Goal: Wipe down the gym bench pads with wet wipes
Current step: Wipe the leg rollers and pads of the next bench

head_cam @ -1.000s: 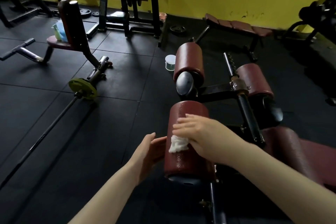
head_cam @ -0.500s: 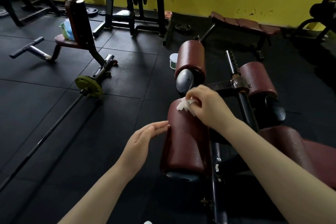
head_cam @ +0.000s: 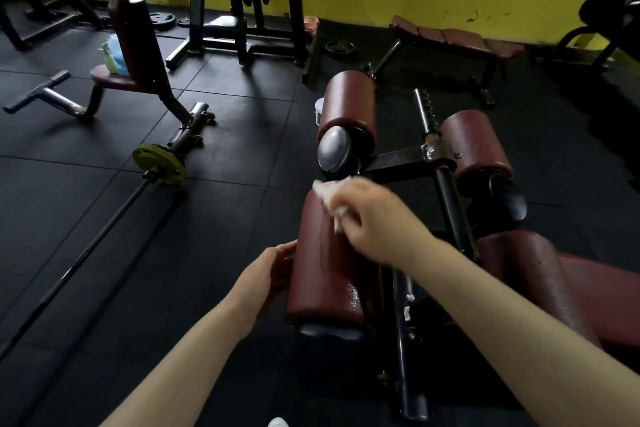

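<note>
Near roller pad: the dark red round leather roller pad [head_cam: 332, 274] is lying in the middle of the scene, near the person, on the black metal bench frame [head_cam: 408, 340]. Its near end is shining wet.
Wipe: the crumpled white wet wipe [head_cam: 327, 192] is sitting on the far end of this pad.
Right hand: the right hand [head_cam: 377, 218] is pinching the wipe with curled fingers and pressing it on the pad.
Left hand: the left hand [head_cam: 268, 274] is resting on the pad's left side. Its fingers are lying straight and close together.
Other pads: a second dark red roller pad [head_cam: 348, 107] is standing farther away, and a third dark red roller pad [head_cam: 474, 146] is to its right.
White tub: a small white plastic tub [head_cam: 319, 111] is sitting on the floor, just left of the far pad.
Floor: the black rubber tile floor [head_cam: 86, 236] is holding a long black barbell with a yellow-green round plate [head_cam: 159, 161] on the left.
</note>
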The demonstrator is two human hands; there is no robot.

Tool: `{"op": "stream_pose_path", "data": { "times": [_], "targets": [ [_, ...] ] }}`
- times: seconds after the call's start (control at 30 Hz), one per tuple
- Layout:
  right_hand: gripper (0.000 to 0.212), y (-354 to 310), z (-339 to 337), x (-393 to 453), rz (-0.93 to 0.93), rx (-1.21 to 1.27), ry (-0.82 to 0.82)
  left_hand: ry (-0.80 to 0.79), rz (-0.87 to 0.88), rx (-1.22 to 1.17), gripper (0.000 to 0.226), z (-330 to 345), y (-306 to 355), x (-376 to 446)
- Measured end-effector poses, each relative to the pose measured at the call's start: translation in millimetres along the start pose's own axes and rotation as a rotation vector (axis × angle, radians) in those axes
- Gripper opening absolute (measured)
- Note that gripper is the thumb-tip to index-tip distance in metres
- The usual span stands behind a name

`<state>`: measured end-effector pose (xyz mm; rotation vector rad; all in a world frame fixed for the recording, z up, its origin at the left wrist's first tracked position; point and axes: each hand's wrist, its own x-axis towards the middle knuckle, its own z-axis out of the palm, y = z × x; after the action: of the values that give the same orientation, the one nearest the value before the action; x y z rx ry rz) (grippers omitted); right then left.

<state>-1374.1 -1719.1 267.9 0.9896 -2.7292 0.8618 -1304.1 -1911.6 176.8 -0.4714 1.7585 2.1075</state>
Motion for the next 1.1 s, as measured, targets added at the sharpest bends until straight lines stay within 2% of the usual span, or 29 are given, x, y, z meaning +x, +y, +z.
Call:
{"op": "stream_pose_path", "data": {
  "times": [0.07,0.13,0.23,0.33,0.4,0.47,0.6,0.7,0.77,0.87,0.93,1.0,1.1],
  "targets": [
    [0.014,16.3,-0.6,31.8,0.190,-0.092,0.059,-0.021,0.035,0.013,0.044,-3.0,-2.7,-7.2],
    [0.016,21.0,0.6,41.4,0.255,-0.109,0.057,-0.029,0.065,0.026,0.045,-2.0,-3.2,-11.7],
    [0.024,-3.5,-0.7,6.9,0.117,-0.020,-0.019,-0.006,0.102,0.004,0.045,1.7,1.3,-16.0],
    [0.019,-33.3,-7.6,-60.9,-0.042,0.128,-0.177,0.007,0.184,0.010,0.045,0.0,3.1,-18.2],
    [0.020,-41.1,-13.3,-97.2,-0.108,0.148,-0.288,0.017,0.252,0.080,0.044,-4.1,7.1,-19.6],
    [0.021,-37.6,-15.0,-108.4,-0.142,0.130,-0.330,0.012,0.328,0.177,0.044,-7.1,12.9,-20.6],
    [0.019,-15.3,-11.4,-59.8,-0.099,0.184,-0.185,0.005,0.423,0.253,0.045,-6.7,18.9,-19.6],
    [0.016,12.8,-4.4,2.9,0.062,0.098,0.018,0.013,0.434,0.250,0.040,-10.9,18.0,-18.3],
    [0.017,27.9,1.2,37.8,0.194,0.053,0.071,0.053,0.397,0.218,0.041,-13.4,15.0,-12.9],
    [0.021,31.3,5.4,52.5,0.299,0.009,0.069,0.138,0.208,0.175,0.037,-13.1,3.6,-2.6],
    [0.020,15.9,3.7,34.4,0.246,0.005,0.079,0.096,0.041,0.155,0.038,-11.5,-7.5,1.8],
    [0.016,-7.9,3.8,0.0,0.159,0.040,0.016,0.043,-0.077,0.077,0.043,-5.5,-14.3,5.1],
    [0.015,-42.9,0.6,-55.6,0.034,0.110,-0.131,0.066,-0.144,-0.060,0.043,6.8,-12.2,6.8]
  ]
}}
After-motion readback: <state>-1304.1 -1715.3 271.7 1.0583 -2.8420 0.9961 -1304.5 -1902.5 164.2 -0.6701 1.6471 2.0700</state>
